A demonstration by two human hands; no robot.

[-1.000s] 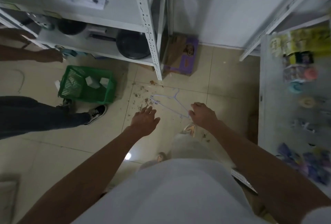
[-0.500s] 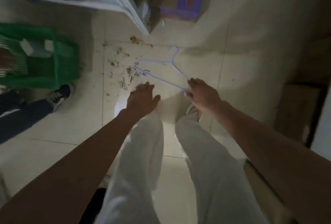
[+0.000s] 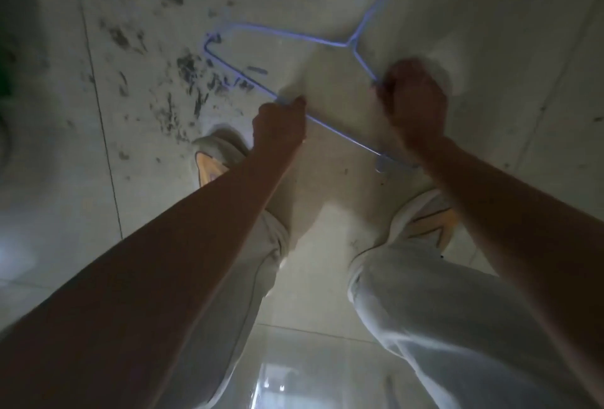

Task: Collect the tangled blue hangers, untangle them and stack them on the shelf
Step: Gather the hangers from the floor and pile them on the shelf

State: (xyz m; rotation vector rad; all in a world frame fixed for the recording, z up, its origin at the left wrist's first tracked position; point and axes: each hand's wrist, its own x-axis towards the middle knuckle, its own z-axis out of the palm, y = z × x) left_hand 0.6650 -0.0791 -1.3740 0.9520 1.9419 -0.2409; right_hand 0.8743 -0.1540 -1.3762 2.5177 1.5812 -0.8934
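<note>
Hangers (image 3: 287,37) made of thin blue wire lie flat on the floor (image 3: 490,65), but how many are stacked there is hard to tell, since only one hook shows at the top. Two hands reach down to them. The left hand (image 3: 279,126) is curled around the long bottom wire, with its fingers closed tight on it. The right hand (image 3: 413,98) is closed on the slanted side wire, near the corner; it looks blurry. Two bare arms come down from above. Two legs in pale pants (image 3: 441,327) stand under them, and two light shoes with orange marks, the left shoe (image 3: 212,160) and the right shoe (image 3: 425,222), stand just beside the hangers. The floor is made of big pale shiny tiles with thin lines between them. Many small dark bits of dirt (image 3: 183,75) are spread on the tiles to the left of the hangers. The room is dim.
</note>
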